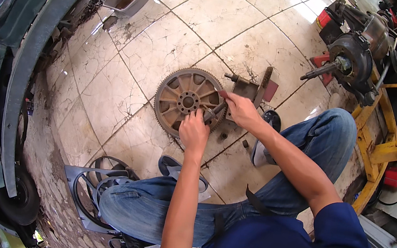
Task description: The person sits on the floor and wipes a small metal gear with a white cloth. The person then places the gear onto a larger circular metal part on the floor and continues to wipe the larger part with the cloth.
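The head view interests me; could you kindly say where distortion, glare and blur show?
In the head view, fisheye distortion bows the grey bumper and the corners go black; in the head view, bright glare sits on the tiled floor toward the top right; in the head view, the toothed wheel reads fairly clearly, while the right hand looks slightly soft.

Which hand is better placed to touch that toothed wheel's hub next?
Probably the left hand: its fingers are beside the hub, while the right hand is farther off and seems to pinch a small reddish piece.
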`<action>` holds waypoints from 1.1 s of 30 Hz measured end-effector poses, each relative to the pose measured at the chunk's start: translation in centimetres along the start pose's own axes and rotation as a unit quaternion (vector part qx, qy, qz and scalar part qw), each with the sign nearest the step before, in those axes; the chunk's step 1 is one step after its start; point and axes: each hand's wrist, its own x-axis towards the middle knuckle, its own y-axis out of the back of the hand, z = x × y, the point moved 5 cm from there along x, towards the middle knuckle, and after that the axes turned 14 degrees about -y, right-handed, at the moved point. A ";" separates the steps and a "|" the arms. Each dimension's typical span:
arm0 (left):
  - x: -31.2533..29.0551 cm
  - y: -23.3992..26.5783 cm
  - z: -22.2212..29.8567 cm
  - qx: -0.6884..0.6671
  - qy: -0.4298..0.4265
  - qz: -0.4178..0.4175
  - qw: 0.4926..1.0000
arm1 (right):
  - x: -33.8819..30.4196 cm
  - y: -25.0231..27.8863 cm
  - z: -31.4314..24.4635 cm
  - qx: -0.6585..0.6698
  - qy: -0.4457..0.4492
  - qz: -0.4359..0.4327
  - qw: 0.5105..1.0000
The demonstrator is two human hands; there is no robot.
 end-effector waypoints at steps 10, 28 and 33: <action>-0.3 -0.2 -0.1 0.024 0.005 -0.016 1.000 | -1.5 1.3 -3.5 0.094 0.046 -0.001 0.995; -0.2 0.5 0.1 0.004 0.025 -0.048 0.999 | -0.5 -0.3 0.5 0.046 -0.026 -0.012 0.999; 0.0 0.4 0.5 -0.001 0.022 -0.051 0.998 | -0.4 -0.1 1.0 0.053 -0.027 0.000 0.998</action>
